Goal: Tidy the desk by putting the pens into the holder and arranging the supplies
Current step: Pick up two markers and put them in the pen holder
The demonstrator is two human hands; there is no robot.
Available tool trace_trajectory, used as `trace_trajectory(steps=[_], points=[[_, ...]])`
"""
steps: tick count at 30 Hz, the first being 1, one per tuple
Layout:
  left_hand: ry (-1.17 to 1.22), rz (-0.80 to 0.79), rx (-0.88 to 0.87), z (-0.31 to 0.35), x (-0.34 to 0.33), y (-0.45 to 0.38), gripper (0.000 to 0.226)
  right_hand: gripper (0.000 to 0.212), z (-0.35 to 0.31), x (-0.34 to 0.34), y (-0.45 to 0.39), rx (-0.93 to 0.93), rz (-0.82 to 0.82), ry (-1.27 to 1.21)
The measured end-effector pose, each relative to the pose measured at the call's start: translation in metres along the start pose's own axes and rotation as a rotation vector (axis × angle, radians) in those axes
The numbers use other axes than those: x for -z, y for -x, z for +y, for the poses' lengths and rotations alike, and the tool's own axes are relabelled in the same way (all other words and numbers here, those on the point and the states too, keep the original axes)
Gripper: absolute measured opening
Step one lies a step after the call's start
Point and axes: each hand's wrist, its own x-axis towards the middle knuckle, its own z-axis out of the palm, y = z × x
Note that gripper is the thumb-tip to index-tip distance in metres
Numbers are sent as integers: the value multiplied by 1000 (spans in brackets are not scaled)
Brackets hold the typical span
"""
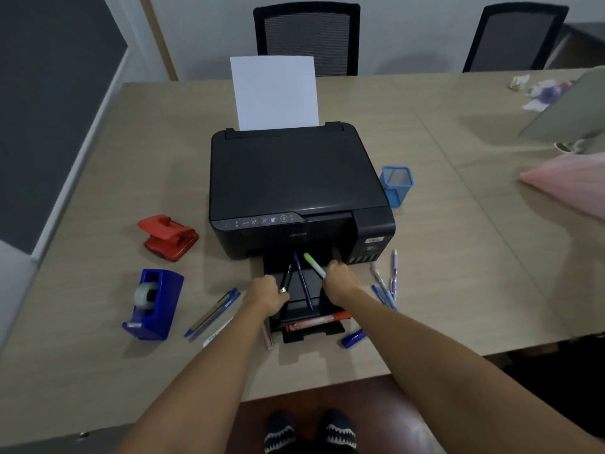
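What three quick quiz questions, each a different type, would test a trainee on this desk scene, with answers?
1. True or false: the blue pen holder already has pens in it.
2. Which hand's grip is on the green-capped marker: A left hand, B right hand?
3. Fill in: the red hole punch and blue tape dispenser sit to the ____ of the printer.

Key: 1 false, it looks empty; 2 B; 3 left.
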Motion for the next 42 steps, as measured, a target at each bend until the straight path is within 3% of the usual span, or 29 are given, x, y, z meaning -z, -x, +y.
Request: trace_trajectory(steps=[2, 6, 9, 12, 17, 19, 21, 28, 31, 34, 42], points=[[45, -6, -59, 0, 11, 4, 39, 31, -1, 6, 6, 35, -31, -24], [138, 26, -243, 1, 51, 24, 23, 22, 12, 40, 34, 217, -15, -238], [175, 25, -407, 14, 90, 38, 21, 17, 34, 75, 58, 372, 95, -352], [322, -6, -534, 56, 123, 46, 20, 21, 66, 113, 59, 377, 273, -434], [408, 100, -650, 158, 135, 25, 79, 25, 131, 166, 15, 197, 421, -735], [439, 139, -646, 200, 127, 6, 92, 17, 153, 181, -11, 116, 448, -873], [486, 149, -638, 241, 114, -17, 90, 10, 173, 194, -40, 57, 458, -983], [451, 255, -449, 336, 64, -104, 33, 24, 211, 224, -123, 4, 479, -977], [422, 348, -363, 356, 46, -131, 17, 16, 217, 226, -151, -1, 496, -1007], [375, 397, -267, 366, 31, -154, 19, 14, 221, 223, -173, -9, 479, -977], [220, 297, -74, 365, 5, -183, 30, 16, 220, 200, -217, 57, 362, -699]])
